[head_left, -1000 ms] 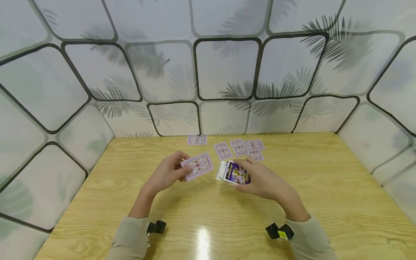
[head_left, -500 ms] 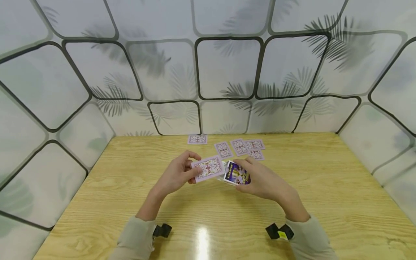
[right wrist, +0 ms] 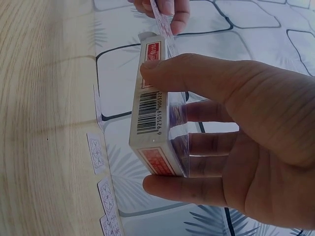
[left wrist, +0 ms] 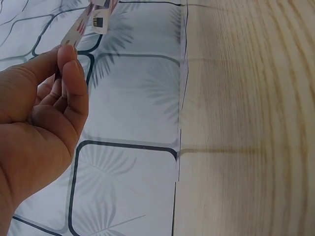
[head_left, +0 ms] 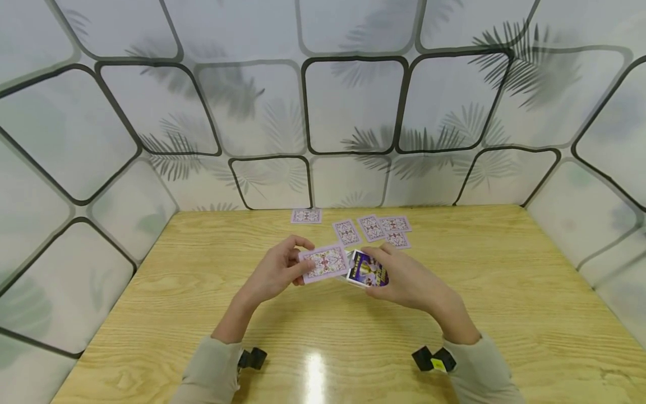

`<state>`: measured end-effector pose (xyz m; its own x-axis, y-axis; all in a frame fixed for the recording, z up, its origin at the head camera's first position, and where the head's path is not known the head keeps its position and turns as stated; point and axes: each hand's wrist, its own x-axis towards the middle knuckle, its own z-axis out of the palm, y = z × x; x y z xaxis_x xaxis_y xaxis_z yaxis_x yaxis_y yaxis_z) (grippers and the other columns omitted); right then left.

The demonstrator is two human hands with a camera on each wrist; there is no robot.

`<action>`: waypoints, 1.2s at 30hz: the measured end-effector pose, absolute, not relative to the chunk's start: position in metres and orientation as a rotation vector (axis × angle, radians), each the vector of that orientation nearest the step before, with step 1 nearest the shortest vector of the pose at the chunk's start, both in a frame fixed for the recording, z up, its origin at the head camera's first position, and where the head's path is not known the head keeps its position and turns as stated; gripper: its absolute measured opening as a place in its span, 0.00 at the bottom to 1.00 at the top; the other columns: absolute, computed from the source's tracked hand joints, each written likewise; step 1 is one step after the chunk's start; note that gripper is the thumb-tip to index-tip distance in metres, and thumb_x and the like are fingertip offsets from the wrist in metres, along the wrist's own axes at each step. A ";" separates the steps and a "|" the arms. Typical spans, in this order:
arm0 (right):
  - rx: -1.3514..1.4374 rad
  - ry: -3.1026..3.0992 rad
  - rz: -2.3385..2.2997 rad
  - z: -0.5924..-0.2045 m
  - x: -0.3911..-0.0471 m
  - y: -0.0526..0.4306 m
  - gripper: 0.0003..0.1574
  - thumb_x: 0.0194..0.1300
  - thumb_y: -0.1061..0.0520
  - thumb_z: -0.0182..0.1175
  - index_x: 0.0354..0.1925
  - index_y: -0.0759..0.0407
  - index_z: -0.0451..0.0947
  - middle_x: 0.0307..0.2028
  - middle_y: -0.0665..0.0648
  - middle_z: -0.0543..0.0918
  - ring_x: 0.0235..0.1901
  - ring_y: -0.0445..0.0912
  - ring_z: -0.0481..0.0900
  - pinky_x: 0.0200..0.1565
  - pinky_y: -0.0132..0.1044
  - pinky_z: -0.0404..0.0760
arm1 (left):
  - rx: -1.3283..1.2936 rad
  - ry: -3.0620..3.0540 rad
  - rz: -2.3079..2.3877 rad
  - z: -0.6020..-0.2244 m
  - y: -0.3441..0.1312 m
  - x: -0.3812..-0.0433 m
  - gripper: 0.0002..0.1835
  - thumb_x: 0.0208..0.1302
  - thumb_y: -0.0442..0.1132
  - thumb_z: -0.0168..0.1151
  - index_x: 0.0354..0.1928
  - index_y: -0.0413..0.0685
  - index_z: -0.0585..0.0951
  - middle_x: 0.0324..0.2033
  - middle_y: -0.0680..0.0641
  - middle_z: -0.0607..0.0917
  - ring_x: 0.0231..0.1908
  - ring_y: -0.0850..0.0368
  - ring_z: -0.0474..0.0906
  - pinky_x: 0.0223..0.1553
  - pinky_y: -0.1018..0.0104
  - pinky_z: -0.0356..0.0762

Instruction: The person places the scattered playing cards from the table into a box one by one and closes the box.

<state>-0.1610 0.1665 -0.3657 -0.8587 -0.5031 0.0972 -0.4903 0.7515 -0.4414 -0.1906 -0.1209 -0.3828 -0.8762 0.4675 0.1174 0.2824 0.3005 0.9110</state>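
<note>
My left hand (head_left: pixel 277 269) pinches a playing card (head_left: pixel 325 262) between thumb and fingers, its patterned pink back facing up. My right hand (head_left: pixel 404 275) grips a purple-and-white card box (head_left: pixel 367 269), thumb on one narrow side and fingers on the other. In the right wrist view a barcode shows on the side of that box (right wrist: pixel 151 110), and its flap stands open toward the left hand. The card's right end overlaps the open end of the box in the head view. From the left wrist view, the card (left wrist: pixel 78 27) is seen nearly edge-on.
Several cards lie face down toward the back of the wooden table (head_left: pixel 202 303): a single card (head_left: pixel 306 216) by the wall, another card (head_left: pixel 346 232) behind the box, and an overlapping group (head_left: pixel 395 224) to the right. A patterned cloth wall (head_left: pixel 353 106) encloses the table.
My left hand has moved right with the card, bringing its end over the box opening, and has barely moved in the last half second. The right hand and the box have stayed nearly still.
</note>
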 end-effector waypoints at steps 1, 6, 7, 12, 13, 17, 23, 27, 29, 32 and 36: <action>-0.824 2.911 -0.724 -0.366 -0.161 0.166 0.46 0.56 0.52 0.74 0.69 0.61 0.67 0.49 0.58 0.76 0.37 0.42 0.72 0.37 0.33 0.75 | 0.707 2.395 1.613 -0.383 -0.121 -0.190 0.15 0.70 0.35 0.60 0.56 0.45 0.74 0.24 0.45 0.80 0.22 0.54 0.77 0.27 0.48 0.81; -0.816 2.902 -0.725 -0.365 -0.160 0.165 0.46 0.56 0.53 0.74 0.69 0.59 0.67 0.49 0.58 0.76 0.38 0.42 0.73 0.37 0.33 0.75 | 0.761 2.413 1.590 -0.385 -0.120 -0.190 0.14 0.71 0.36 0.59 0.56 0.47 0.76 0.23 0.47 0.77 0.21 0.56 0.74 0.24 0.56 0.78; -0.817 2.903 -0.722 -0.365 -0.160 0.165 0.46 0.56 0.53 0.74 0.69 0.59 0.67 0.49 0.58 0.76 0.38 0.42 0.73 0.37 0.33 0.76 | 0.771 2.415 1.587 -0.385 -0.120 -0.190 0.14 0.72 0.35 0.59 0.57 0.46 0.76 0.23 0.47 0.76 0.21 0.57 0.73 0.24 0.59 0.77; -0.823 2.901 -0.722 -0.365 -0.159 0.165 0.46 0.55 0.53 0.75 0.69 0.58 0.68 0.48 0.57 0.75 0.37 0.42 0.73 0.36 0.32 0.75 | 0.795 2.432 1.578 -0.385 -0.120 -0.189 0.14 0.72 0.35 0.58 0.57 0.45 0.77 0.23 0.46 0.75 0.21 0.57 0.71 0.22 0.68 0.72; -0.828 2.900 -0.725 -0.365 -0.159 0.165 0.46 0.55 0.53 0.75 0.69 0.58 0.68 0.48 0.57 0.75 0.36 0.42 0.73 0.36 0.32 0.75 | 0.801 2.437 1.576 -0.386 -0.120 -0.190 0.14 0.72 0.35 0.58 0.57 0.44 0.77 0.23 0.46 0.74 0.21 0.57 0.71 0.22 0.68 0.71; -0.844 2.896 -0.726 -0.365 -0.160 0.165 0.46 0.55 0.53 0.74 0.69 0.58 0.68 0.48 0.57 0.75 0.36 0.42 0.72 0.35 0.31 0.75 | 0.826 2.459 1.551 -0.386 -0.121 -0.190 0.13 0.73 0.36 0.57 0.57 0.46 0.77 0.23 0.48 0.75 0.21 0.52 0.71 0.22 0.69 0.68; -0.829 2.896 -0.692 -0.364 -0.159 0.162 0.47 0.55 0.52 0.75 0.69 0.57 0.68 0.50 0.57 0.76 0.37 0.42 0.73 0.36 0.32 0.75 | 0.843 2.479 1.522 -0.387 -0.122 -0.190 0.13 0.74 0.37 0.56 0.57 0.49 0.79 0.24 0.49 0.75 0.22 0.55 0.70 0.22 0.68 0.68; -0.828 2.885 -0.687 -0.364 -0.158 0.161 0.47 0.55 0.52 0.75 0.69 0.57 0.68 0.51 0.57 0.76 0.37 0.42 0.73 0.36 0.32 0.75 | 0.842 2.490 1.510 -0.387 -0.122 -0.190 0.13 0.74 0.37 0.56 0.57 0.50 0.79 0.25 0.50 0.75 0.21 0.59 0.68 0.22 0.68 0.68; -0.832 2.885 -0.690 -0.365 -0.158 0.160 0.47 0.55 0.52 0.75 0.69 0.58 0.68 0.51 0.57 0.76 0.37 0.42 0.73 0.36 0.31 0.75 | 0.837 2.497 1.510 -0.387 -0.121 -0.190 0.13 0.74 0.37 0.56 0.57 0.50 0.79 0.24 0.50 0.76 0.20 0.60 0.67 0.21 0.69 0.68; -0.835 2.884 -0.692 -0.364 -0.158 0.159 0.47 0.55 0.52 0.75 0.70 0.57 0.67 0.51 0.57 0.76 0.37 0.41 0.73 0.35 0.31 0.75 | 0.814 2.521 1.524 -0.385 -0.119 -0.189 0.14 0.73 0.37 0.57 0.58 0.48 0.79 0.24 0.49 0.76 0.20 0.59 0.67 0.21 0.68 0.68; -0.827 2.877 -0.690 -0.363 -0.157 0.159 0.48 0.56 0.51 0.74 0.70 0.57 0.67 0.51 0.57 0.76 0.36 0.41 0.72 0.35 0.31 0.75 | 0.663 2.586 1.608 -0.383 -0.113 -0.186 0.16 0.70 0.37 0.61 0.58 0.46 0.77 0.26 0.48 0.78 0.21 0.59 0.70 0.22 0.69 0.70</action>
